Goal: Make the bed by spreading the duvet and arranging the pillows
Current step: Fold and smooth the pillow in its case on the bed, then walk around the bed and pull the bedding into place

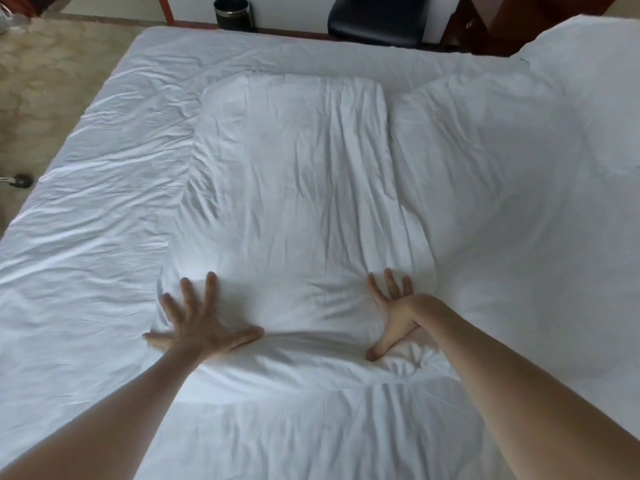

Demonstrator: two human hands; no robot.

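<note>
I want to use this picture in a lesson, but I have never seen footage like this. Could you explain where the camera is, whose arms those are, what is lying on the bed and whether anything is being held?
There is one picture, taken by a wide-angle camera worn on a person's head, looking forward and down. The two bare arms coming in from the bottom edge are that person's own. No machine is involved.

The left hand and the right hand both lie with fingers spread, pressing on the near end of a white pillow. Nothing is gripped or lifted. The pillow lies on a bed with a wrinkled white sheet. To its right lies more puffy white bedding, which may be the duvet. Beyond the bed stand a dark bin and a black chair.
</note>
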